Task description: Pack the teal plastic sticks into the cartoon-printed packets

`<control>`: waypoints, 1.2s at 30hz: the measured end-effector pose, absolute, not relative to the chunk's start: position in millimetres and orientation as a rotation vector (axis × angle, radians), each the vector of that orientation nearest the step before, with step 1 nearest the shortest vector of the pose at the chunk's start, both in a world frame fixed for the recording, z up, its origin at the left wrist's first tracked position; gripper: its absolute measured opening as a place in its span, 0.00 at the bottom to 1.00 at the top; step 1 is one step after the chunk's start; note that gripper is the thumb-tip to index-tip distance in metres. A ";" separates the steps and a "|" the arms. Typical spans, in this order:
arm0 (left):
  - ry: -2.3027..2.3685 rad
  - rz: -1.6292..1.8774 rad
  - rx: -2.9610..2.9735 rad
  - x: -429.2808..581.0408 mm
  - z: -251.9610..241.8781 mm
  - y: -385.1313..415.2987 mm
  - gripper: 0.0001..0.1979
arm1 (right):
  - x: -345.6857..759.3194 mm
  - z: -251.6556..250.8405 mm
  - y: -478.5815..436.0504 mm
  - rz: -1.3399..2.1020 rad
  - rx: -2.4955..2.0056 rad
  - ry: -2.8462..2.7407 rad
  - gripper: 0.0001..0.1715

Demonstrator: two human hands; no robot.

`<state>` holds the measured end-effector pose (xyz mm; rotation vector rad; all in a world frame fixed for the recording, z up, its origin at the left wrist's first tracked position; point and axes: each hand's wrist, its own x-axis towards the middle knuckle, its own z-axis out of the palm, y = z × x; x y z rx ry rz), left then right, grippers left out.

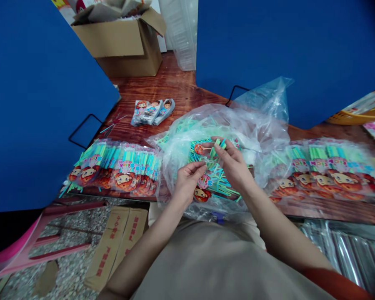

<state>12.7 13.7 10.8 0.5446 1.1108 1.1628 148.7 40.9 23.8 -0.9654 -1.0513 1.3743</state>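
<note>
My right hand (235,164) is closed on a small bunch of thin green and blue straw-like sticks (217,149), held over a large clear plastic bag (181,129). Just left of it, my left hand (187,181) pinches the upper edge of a clear packet (203,192) printed with a cartoon face. The packet's mouth is partly hidden by the fingers. Beneath both hands, many loose sticks (226,187) lie in the opened bag, blue and green mixed. Another cartoon print shows between the hands.
Filled packets (125,175) lie in an overlapping row at the left, and more packets (325,173) at the right. Several folded packets (151,111) sit on the wooden table (178,89) behind. Blue panels (43,104) flank both sides. A cardboard box (121,46) stands at the back.
</note>
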 end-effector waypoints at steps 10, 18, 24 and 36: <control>1.061 1.190 0.456 15.2 8.5 14.2 0.15 | 152.9 28.6 37.1 1.205 -1.111 -1.233 0.17; 1.066 1.266 0.484 12.5 11.8 17.1 0.14 | 161.1 30.6 34.0 1.087 -1.143 -1.432 0.22; 1.079 1.258 0.536 11.9 16.7 15.5 0.13 | 169.2 29.4 38.2 0.955 -1.099 -1.578 0.13; 1.113 1.223 0.637 9.1 11.9 13.8 0.15 | 171.4 33.6 39.1 0.952 -1.183 -1.720 0.17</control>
